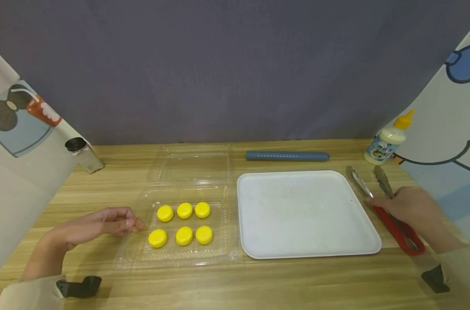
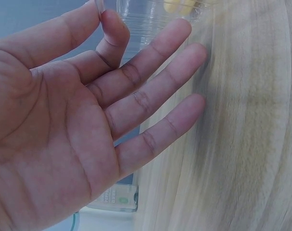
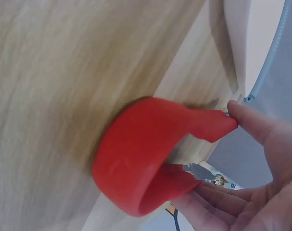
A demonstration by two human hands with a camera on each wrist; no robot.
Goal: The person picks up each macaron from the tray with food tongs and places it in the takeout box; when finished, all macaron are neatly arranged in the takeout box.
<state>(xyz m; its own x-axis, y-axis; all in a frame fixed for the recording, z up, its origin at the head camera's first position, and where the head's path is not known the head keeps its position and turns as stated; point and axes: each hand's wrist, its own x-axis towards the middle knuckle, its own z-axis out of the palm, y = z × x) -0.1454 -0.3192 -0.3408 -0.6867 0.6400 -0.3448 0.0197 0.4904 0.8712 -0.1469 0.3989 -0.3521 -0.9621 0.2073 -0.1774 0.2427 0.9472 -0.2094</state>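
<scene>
A clear plastic clamshell box (image 1: 180, 257) lies unfolded on the wooden table, holding several yellow round pieces (image 1: 184, 236) in two rows. At its left edge, my left hand (image 1: 105, 222) pinches a thin clear rim between thumb and index finger; the other fingers extend loosely in the left wrist view. Over on the right, my right hand (image 1: 415, 212) grips red-handled metal tongs (image 1: 390, 224), thumb on one arm and fingers on the other. The tongs' tips are spread apart. In the right wrist view, the red handle loop (image 3: 131, 154) is near the tabletop.
A white tray (image 1: 308, 215) sits between the box and the tongs. Behind it lies a blue-grey bar (image 1: 287, 156). A yellow-capped bottle (image 1: 385, 144) stands at the back right, and a black-capped jar (image 1: 87, 158) at the back left. Walls border the table.
</scene>
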